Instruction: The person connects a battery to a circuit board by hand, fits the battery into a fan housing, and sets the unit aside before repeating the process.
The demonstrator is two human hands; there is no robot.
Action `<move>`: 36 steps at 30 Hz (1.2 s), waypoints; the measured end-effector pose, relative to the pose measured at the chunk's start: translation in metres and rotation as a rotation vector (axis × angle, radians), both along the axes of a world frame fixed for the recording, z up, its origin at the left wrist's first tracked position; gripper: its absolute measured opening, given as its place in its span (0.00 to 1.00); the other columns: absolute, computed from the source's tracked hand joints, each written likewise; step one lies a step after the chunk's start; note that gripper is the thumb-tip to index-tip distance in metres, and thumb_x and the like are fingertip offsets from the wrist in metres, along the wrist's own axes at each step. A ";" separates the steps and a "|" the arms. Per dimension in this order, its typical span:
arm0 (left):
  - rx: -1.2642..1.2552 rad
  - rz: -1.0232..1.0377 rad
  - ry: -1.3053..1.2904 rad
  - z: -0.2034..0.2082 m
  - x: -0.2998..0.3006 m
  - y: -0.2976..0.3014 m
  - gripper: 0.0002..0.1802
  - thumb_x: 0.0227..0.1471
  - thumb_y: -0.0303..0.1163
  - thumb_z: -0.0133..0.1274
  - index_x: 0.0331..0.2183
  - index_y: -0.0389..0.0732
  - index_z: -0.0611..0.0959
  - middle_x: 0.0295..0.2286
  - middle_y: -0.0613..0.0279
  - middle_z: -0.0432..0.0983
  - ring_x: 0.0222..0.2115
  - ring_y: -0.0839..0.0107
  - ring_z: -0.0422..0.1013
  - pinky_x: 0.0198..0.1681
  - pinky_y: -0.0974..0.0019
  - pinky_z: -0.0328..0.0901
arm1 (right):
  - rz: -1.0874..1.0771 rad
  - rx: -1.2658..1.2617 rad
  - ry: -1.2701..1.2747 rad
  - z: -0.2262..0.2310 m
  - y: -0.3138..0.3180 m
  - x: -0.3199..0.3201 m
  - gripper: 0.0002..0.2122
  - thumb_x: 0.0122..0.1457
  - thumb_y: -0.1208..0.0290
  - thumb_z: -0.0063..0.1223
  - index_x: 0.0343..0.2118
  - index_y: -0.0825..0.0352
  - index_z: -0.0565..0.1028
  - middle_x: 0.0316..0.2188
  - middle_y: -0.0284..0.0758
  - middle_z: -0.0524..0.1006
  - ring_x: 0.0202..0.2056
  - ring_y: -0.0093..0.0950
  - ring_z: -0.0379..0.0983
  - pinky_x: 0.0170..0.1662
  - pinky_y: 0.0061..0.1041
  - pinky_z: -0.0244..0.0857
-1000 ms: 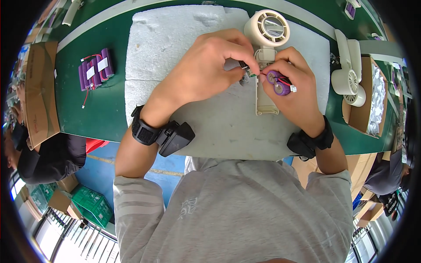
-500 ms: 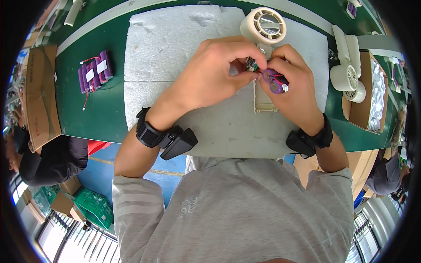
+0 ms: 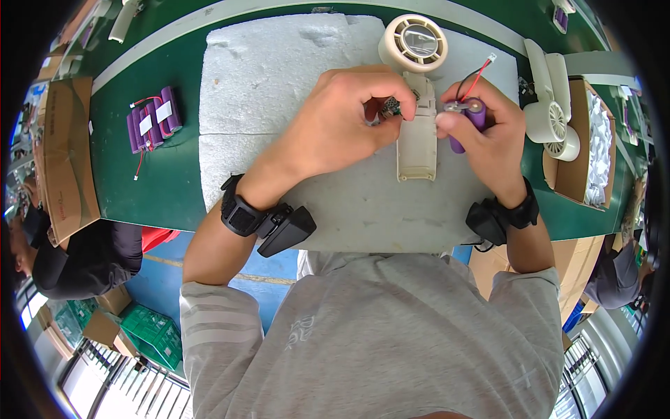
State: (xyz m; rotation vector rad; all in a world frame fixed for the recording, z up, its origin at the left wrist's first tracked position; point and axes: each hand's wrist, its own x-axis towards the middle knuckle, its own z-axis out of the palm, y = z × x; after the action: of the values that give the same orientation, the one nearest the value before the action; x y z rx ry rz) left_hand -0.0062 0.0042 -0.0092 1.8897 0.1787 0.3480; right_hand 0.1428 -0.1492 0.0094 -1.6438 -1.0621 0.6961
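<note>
My left hand (image 3: pixel 345 115) pinches a small green circuit board (image 3: pixel 391 107) between thumb and fingertips, just left of an opened cream handheld fan. The fan's round head (image 3: pixel 413 43) lies at the far side, and its hollow handle (image 3: pixel 417 150) extends toward me between my hands. To the right of the handle, my right hand (image 3: pixel 497 133) is closed around a purple battery pack (image 3: pixel 476 114). A red and a black wire rise from the pack to a small white plug (image 3: pixel 493 57). My palm and fingers hide part of the pack.
A pale foam board (image 3: pixel 258 77) lies under the work on a green table (image 3: pixel 188 202). Several purple batteries (image 3: pixel 155 122) lie at the left, near a cardboard box (image 3: pixel 66 160). On the right are cream fan parts (image 3: pixel 546 120) and a carton of white pieces (image 3: pixel 583 150).
My hands have moved apart. The battery pack has gone right and turned, its wires and plug now pointing away from me. More of the fan handle shows between my hands.
</note>
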 end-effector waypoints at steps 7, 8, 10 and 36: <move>-0.142 -0.035 0.089 0.005 -0.001 0.004 0.06 0.47 0.18 0.58 0.30 0.37 0.80 0.29 0.70 0.74 0.29 0.82 0.67 0.28 0.76 0.61 | 0.172 -0.051 -0.070 0.003 -0.004 0.013 0.07 0.57 0.75 0.55 0.25 0.71 0.72 0.16 0.31 0.69 0.18 0.19 0.62 0.22 0.22 0.54; -0.159 -0.053 0.089 0.005 -0.002 0.005 0.05 0.48 0.20 0.59 0.31 0.36 0.80 0.29 0.69 0.75 0.29 0.82 0.68 0.29 0.76 0.62 | 0.234 -0.107 -0.157 0.004 -0.005 0.014 0.07 0.57 0.75 0.55 0.24 0.71 0.72 0.15 0.31 0.68 0.16 0.20 0.61 0.21 0.22 0.53; -0.202 -0.041 0.051 0.002 -0.001 0.003 0.05 0.48 0.23 0.60 0.30 0.37 0.80 0.27 0.69 0.75 0.27 0.82 0.67 0.27 0.76 0.62 | 0.256 -0.075 -0.264 0.004 -0.003 0.009 0.07 0.56 0.75 0.55 0.23 0.70 0.72 0.15 0.32 0.68 0.16 0.22 0.61 0.20 0.23 0.52; -0.339 -0.059 -0.059 -0.008 -0.002 0.006 0.06 0.53 0.25 0.57 0.35 0.35 0.82 0.28 0.64 0.78 0.30 0.79 0.72 0.34 0.74 0.67 | 0.168 -0.122 -0.138 0.003 0.004 -0.004 0.06 0.56 0.76 0.59 0.34 0.73 0.79 0.23 0.32 0.74 0.21 0.16 0.66 0.22 0.17 0.58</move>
State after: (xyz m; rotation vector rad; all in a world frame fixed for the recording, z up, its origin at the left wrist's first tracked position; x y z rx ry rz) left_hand -0.0079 0.0104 -0.0172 1.5454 0.1326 0.3122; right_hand 0.1390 -0.1454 0.0126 -1.7405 -1.2897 0.7780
